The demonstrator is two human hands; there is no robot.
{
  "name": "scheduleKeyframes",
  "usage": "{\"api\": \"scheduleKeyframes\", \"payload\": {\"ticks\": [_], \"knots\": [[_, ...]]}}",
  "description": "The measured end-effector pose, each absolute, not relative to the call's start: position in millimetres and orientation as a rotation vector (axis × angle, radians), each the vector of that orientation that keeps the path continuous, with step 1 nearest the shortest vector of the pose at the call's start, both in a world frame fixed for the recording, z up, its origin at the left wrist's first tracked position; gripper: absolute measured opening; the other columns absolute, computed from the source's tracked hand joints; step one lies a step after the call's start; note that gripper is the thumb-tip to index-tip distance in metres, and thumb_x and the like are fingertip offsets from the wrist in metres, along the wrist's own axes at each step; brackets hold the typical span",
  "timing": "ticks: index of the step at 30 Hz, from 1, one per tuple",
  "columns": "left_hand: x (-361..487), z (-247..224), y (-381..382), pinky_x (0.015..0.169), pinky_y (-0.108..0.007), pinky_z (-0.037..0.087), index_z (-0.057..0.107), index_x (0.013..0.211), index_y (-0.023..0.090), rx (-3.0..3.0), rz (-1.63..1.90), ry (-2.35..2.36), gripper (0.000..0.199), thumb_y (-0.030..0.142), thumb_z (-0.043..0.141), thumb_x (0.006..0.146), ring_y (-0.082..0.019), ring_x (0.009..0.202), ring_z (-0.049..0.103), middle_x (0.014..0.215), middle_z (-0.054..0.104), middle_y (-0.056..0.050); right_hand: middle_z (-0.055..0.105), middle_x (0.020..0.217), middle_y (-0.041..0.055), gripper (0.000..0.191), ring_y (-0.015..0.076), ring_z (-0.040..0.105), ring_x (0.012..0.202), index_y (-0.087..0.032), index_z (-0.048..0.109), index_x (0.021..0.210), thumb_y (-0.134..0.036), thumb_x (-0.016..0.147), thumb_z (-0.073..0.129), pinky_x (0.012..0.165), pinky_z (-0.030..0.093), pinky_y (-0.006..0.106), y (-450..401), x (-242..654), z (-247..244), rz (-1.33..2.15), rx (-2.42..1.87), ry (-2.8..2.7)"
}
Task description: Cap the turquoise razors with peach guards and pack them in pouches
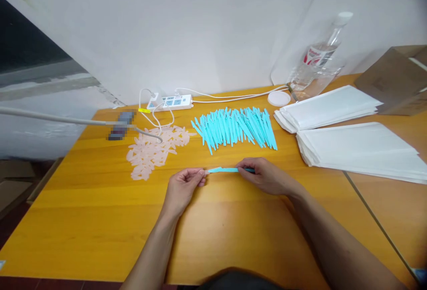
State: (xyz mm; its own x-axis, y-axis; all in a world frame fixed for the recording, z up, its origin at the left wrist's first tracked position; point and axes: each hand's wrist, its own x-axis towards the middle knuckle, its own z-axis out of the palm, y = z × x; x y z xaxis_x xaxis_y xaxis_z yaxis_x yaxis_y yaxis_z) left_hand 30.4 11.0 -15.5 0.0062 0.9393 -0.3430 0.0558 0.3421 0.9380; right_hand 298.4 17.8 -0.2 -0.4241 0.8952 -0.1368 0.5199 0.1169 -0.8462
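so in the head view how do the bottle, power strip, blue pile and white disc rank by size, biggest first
1. blue pile
2. bottle
3. power strip
4. white disc, clearly the smallest

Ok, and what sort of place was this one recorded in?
Probably a small workroom: a wooden table against a wall, heaped with blue plastic pieces, pale pink ones and stacked white sleeves.

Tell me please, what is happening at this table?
A person works with bare hands at a wooden table. The right hand grips a slim blue piece, and the left hand pinches a small pale pink piece at its tip. Beyond the hands lie a pile of pink pieces and a row of blue pieces, with white bags to the right.
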Motion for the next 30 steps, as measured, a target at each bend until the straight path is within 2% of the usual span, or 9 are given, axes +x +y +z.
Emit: {"api": "scheduleKeyframes", "payload": {"ticks": [7, 16, 20, 24, 27, 30], "knots": [[25, -18, 9, 0.069, -0.024, 0.056, 0.076, 0.089, 0.012, 0.960, 1.014, 1.398, 0.036, 0.043, 0.086, 0.072, -0.012, 0.068, 0.068, 0.078, 0.076, -0.006, 0.062, 0.079, -0.0008, 0.028, 0.0137, 0.051, 0.070, -0.018, 0.066, 0.086, -0.036, 0.097, 0.046, 0.063, 0.039, 0.025, 18, 302, 2, 1.235, -1.379, -1.980], [46, -16, 6, 0.066, -0.025, 0.054, 0.076, 0.088, 0.014, 1.073, 0.862, 1.344, 0.036, 0.047, 0.080, 0.077, -0.014, 0.065, 0.068, 0.077, 0.076, -0.006, 0.066, 0.081, 0.0013, 0.029, 0.0145, 0.055, 0.072, -0.018, 0.070, 0.090, -0.032, 0.099, 0.046, 0.067, 0.040, 0.026, 17, 298, 1, 1.170, -1.314, -2.072], [51, -14, -1, 0.064, -0.026, 0.050, 0.077, 0.090, 0.018, 1.471, 0.698, 1.391, 0.026, 0.042, 0.069, 0.087, -0.016, 0.067, 0.066, 0.080, 0.076, -0.005, 0.067, 0.084, 0.0046, 0.028, 0.0159, 0.058, 0.075, -0.019, 0.074, 0.092, -0.030, 0.099, 0.050, 0.070, 0.041, 0.027, 15, 300, 4, 0.993, -1.345, -2.215], [47, -9, -6, 0.075, -0.030, 0.048, 0.077, 0.091, 0.022, 1.970, 0.644, 1.399, 0.016, 0.031, 0.064, 0.092, -0.018, 0.080, 0.065, 0.085, 0.075, -0.004, 0.065, 0.087, 0.0060, 0.024, 0.0161, 0.060, 0.076, -0.022, 0.079, 0.095, -0.029, 0.097, 0.056, 0.068, 0.040, 0.026, 14, 299, 7, 0.984, -1.401, -2.351], [45, -8, -6, 0.079, -0.031, 0.047, 0.076, 0.091, 0.022, 2.091, 0.643, 1.356, 0.015, 0.027, 0.062, 0.093, -0.019, 0.087, 0.064, 0.087, 0.071, -0.005, 0.063, 0.085, 0.0055, 0.022, 0.0150, 0.059, 0.071, -0.023, 0.080, 0.092, -0.030, 0.095, 0.060, 0.065, 0.038, 0.026, 13, 298, 7, 0.959, -1.459, -2.374], [46, -11, -6, 0.082, -0.032, 0.048, 0.076, 0.103, 0.022, 2.129, 0.637, 1.326, 0.018, 0.029, 0.062, 0.095, -0.020, 0.092, 0.063, 0.094, 0.068, -0.006, 0.066, 0.087, 0.0058, 0.020, 0.0160, 0.061, 0.073, -0.024, 0.081, 0.097, -0.031, 0.093, 0.062, 0.067, 0.041, 0.027, 10, 297, 5, 0.946, -1.488, -2.343]]}}
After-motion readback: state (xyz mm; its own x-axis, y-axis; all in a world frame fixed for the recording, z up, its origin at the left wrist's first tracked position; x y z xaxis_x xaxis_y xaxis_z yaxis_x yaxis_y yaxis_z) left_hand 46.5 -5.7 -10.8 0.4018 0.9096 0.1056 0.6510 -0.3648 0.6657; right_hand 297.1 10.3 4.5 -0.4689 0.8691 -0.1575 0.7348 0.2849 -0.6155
